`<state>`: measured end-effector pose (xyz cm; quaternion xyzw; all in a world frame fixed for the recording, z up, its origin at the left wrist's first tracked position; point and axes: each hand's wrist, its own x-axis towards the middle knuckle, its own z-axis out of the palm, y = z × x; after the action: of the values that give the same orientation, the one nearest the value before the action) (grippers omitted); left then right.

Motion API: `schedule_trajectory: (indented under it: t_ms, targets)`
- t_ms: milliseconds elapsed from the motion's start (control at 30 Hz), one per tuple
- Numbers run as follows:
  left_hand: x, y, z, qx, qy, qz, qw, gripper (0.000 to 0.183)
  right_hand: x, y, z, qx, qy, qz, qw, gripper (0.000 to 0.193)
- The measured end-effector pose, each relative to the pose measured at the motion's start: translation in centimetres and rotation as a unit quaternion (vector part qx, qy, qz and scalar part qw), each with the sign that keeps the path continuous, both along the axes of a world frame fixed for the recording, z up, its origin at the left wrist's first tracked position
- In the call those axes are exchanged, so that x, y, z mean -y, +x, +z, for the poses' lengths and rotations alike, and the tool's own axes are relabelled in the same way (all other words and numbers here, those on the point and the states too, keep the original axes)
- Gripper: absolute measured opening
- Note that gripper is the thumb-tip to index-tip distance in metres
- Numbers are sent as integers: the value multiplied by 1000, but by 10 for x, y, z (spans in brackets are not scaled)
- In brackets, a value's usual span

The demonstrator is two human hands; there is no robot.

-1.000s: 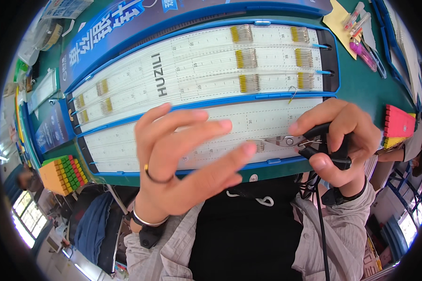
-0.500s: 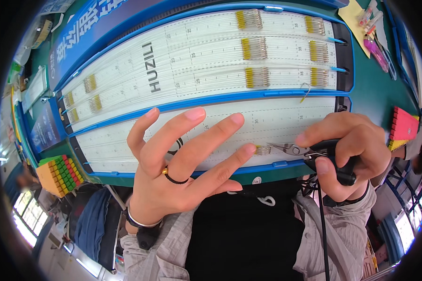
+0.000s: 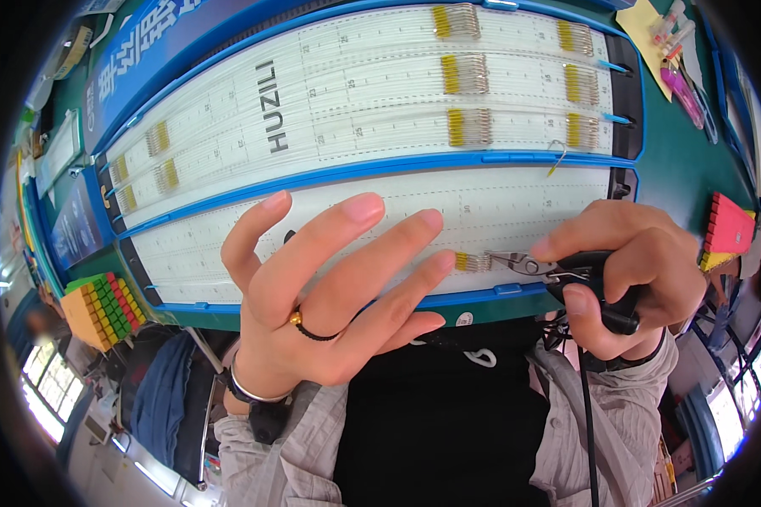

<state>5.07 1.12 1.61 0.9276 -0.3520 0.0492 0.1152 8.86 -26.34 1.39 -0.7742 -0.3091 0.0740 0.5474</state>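
Observation:
A long blue case (image 3: 516,157) with white ruled panels lies spread out before me. On its near panel is a small bundle of fishing hooks (image 3: 473,262) with yellow-wrapped shanks. My left hand (image 3: 330,296) hovers over this panel with fingers spread, its index fingertip at the yellow end of the bundle; whether it touches cannot be told. My right hand (image 3: 651,253) is closed round small pliers (image 3: 524,265) with black handles. Their metal tips are at the hooks' bends. A single fishing hook (image 3: 556,156) sits on the case's middle edge. Yellow-wrapped hook groups (image 3: 467,74) line the far panel.
A pink and yellow stepped block (image 3: 730,224) stands at the right, and a multicoloured one (image 3: 106,311) at the left. Yellow paper (image 3: 638,29) and a pink tool (image 3: 681,95) lie at the far right. A black cord (image 3: 591,422) hangs below my right hand.
The case sits slightly higher in the picture at its far side. My left hand has shifted very little, and the pliers keep their place at the hook bundle.

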Motion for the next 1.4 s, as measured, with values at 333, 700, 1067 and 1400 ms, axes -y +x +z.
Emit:
schedule_trajectory:
  t_ms: [333, 700, 1067, 1400]
  targets:
    - [-2, -3, 1, 14, -7, 5, 1000, 36, 3, -2, -1, -16, 19, 6, 1000, 30]
    - [-2, -3, 1, 11, -15, 0, 1000, 34, 1, -1, 1, 1, 8, 0, 1000, 29]
    - [-4, -3, -4, 27, -25, -4, 999, 35, 2, -4, -3, 2, 19, -6, 1000, 27]
    - [2, -5, -4, 18, 6, 16, 1000, 38, 3, -1, 2, 5, -9, 15, 1000, 27]
